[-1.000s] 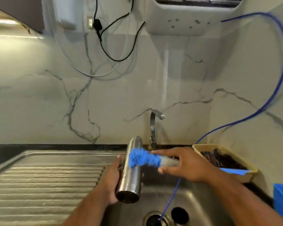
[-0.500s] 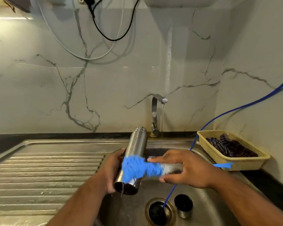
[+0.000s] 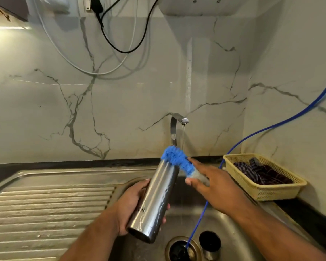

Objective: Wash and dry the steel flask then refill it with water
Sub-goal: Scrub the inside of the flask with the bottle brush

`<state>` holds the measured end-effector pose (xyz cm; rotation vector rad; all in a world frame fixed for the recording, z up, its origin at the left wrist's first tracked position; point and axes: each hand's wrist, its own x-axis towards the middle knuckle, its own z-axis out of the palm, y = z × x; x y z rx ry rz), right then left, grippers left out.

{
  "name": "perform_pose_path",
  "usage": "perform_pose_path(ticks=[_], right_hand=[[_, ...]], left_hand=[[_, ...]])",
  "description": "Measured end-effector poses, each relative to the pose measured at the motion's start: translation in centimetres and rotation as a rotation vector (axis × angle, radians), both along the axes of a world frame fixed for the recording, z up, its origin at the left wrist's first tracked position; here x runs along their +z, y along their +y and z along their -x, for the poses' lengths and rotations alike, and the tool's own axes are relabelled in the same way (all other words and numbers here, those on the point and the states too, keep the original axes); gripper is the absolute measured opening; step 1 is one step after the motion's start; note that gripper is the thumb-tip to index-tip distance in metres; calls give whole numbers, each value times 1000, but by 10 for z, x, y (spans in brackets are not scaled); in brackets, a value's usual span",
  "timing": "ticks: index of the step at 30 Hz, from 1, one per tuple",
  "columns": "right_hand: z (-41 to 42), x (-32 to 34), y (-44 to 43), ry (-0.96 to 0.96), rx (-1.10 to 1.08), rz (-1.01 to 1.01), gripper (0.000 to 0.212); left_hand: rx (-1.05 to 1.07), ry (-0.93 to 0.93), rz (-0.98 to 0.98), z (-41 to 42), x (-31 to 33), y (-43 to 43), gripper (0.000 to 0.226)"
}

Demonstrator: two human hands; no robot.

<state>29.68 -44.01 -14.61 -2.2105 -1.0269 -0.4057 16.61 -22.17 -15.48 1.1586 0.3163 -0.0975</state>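
Grey-veined marble wall [image 3: 45,113] fills the far side and right; a black cable [image 3: 126,52] loops high; ribbed steel drainboard [image 3: 45,208] near left.

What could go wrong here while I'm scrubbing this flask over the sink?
The steel flask looks wet and tilted, held only by the left hand; it might slip onto the small cup by the drain. The blue brush in the right hand could flick water toward the basket of cloth. The tap runs thinly, wasting water.
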Motion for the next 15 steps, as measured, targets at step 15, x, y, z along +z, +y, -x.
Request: perform_pose_path(ticks=[15], right_hand=[[17,9,-6,17,178,196,63]], left_hand=[[22,-68,-120,2,0,0,58]])
